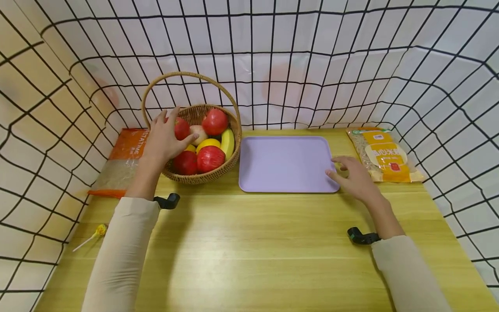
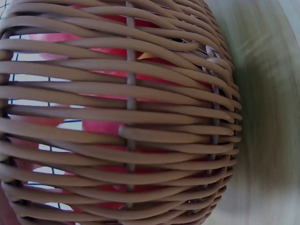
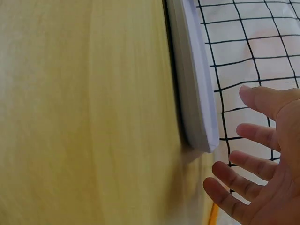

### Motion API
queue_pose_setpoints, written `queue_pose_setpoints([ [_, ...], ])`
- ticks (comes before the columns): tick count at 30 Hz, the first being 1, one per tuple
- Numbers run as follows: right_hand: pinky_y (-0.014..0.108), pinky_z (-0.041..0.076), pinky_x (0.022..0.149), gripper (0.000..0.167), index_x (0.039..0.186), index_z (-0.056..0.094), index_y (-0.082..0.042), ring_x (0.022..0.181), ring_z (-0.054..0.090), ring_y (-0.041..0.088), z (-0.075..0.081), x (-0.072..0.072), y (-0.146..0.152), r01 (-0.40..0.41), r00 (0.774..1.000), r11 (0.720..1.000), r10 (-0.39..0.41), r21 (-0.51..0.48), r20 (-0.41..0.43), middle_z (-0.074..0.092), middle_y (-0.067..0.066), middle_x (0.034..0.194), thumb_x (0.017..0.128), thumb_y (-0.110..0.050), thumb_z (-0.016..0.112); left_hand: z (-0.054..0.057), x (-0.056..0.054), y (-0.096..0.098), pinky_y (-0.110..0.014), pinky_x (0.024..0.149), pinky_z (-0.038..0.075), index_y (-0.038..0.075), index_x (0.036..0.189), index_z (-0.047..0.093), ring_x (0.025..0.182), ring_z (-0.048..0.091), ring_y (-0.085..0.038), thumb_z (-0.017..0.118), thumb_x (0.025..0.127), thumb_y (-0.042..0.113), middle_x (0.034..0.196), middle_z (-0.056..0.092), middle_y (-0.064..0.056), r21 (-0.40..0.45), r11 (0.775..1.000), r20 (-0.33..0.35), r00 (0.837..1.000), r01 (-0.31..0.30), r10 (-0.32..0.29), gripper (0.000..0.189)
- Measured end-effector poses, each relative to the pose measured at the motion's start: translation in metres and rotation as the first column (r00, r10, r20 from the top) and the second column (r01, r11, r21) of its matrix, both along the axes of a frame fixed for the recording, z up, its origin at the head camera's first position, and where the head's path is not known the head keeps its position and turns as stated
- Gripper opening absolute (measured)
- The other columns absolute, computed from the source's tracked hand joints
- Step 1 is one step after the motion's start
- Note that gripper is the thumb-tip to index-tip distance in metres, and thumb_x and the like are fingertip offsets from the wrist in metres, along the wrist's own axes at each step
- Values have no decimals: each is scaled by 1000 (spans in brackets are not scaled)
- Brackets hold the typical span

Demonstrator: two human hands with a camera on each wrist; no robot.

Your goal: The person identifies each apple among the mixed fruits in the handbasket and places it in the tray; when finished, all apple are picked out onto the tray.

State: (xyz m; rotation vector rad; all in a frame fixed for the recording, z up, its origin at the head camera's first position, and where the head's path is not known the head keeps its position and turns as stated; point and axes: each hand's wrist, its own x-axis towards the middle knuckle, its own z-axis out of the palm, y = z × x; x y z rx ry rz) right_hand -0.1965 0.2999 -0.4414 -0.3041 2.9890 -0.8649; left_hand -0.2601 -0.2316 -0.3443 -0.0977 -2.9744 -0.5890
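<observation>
We're likely at reach: left hand [image 1: 163,138] over basket [image 1: 202,177], right hand [image 1: 354,178] by tray [image 1: 286,164], fingers apart; next probably needs gripping fruit [image 1: 181,129].

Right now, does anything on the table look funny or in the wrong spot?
Maybe the lollipop: it lies alone near the left edge of the table, away from the fruit basket and purple tray. Nothing looks spilled.
</observation>
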Motion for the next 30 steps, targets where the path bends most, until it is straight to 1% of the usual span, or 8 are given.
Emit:
queue_pose_setpoints([
  [5, 65, 47, 100, 59, 146, 52, -1, 121, 59, 48, -8, 2, 1, 33, 999, 998, -33, -61, -4, 46, 29, 152, 104, -41, 58, -2, -1, -2, -78, 111, 30, 19, 166, 16, 154, 15, -52, 66, 95, 53, 170, 12, -27, 1, 1000, 30, 1000, -7, 7, 93],
  [9, 61, 48, 96, 56, 146, 53, -4, 117, 60, 44, -12, 3, 1, 67, 998, 993, -66, -93, 14, 52, 26, 146, 104, -40, 60, -6, -4, -5, -78, 108, 34, 22, 165, 16, 151, 20, -56, 68, 94, 50, 169, 11, -29, 10, 1000, 56, 998, -27, 26, 92],
  [12, 54, 47, 94, 56, 147, 54, -7, 114, 59, 40, -16, 2, 2, 94, 995, 988, -90, -123, 38, 57, 24, 137, 103, -41, 61, -9, -6, -6, -77, 107, 36, 24, 166, 12, 148, 24, -59, 68, 94, 50, 168, 7, -31, 24, 999, 79, 996, -42, 40, 94],
  [16, 39, 46, 90, 54, 148, 55, -9, 110, 58, 34, -20, 2, 6, 124, 991, 977, -114, -173, 66, 62, 22, 125, 103, -38, 62, -14, -9, -7, -76, 107, 37, 23, 167, 4, 147, 25, -60, 67, 95, 51, 167, 6, -33, 30, 998, 100, 994, -52, 49, 99],
  [20, 21, 43, 83, 52, 148, 55, -9, 106, 57, 29, -24, 2, 9, 134, 990, 970, -121, -204, 76, 63, 19, 122, 103, -36, 63, -17, -12, -7, -75, 108, 38, 20, 166, 6, 146, 26, -59, 68, 95, 48, 165, 10, -35, 41, 997, 84, 995, -58, 54, 99],
  [22, 16, 43, 79, 51, 147, 56, -9, 103, 57, 27, -27, 2, 10, 131, 990, 967, -117, -217, 74, 64, 19, 121, 103, -34, 64, -18, -13, -6, -74, 108, 39, 18, 166, 9, 145, 27, -58, 69, 96, 44, 164, 13, -35, 55, 997, 66, 996, -59, 56, 95],
  [26, 11, 42, 77, 49, 145, 58, -8, 99, 55, 23, -30, 2, 10, 122, 992, 965, -111, -233, 61, 64, 19, 122, 102, -27, 66, -19, -14, -7, -72, 109, 38, 16, 165, 11, 144, 30, -58, 67, 99, 37, 161, 17, -37, 54, 997, 42, 997, -62, 60, 89],
  [30, 9, 41, 76, 45, 143, 60, -6, 97, 54, 21, -32, 2, 11, 107, 994, 971, -103, -214, 30, 65, 19, 121, 101, -21, 67, -18, -13, -7, -72, 109, 39, 17, 165, 15, 142, 32, -58, 67, 100, 36, 160, 18, -37, 44, 997, 31, 998, -58, 56, 85],
])
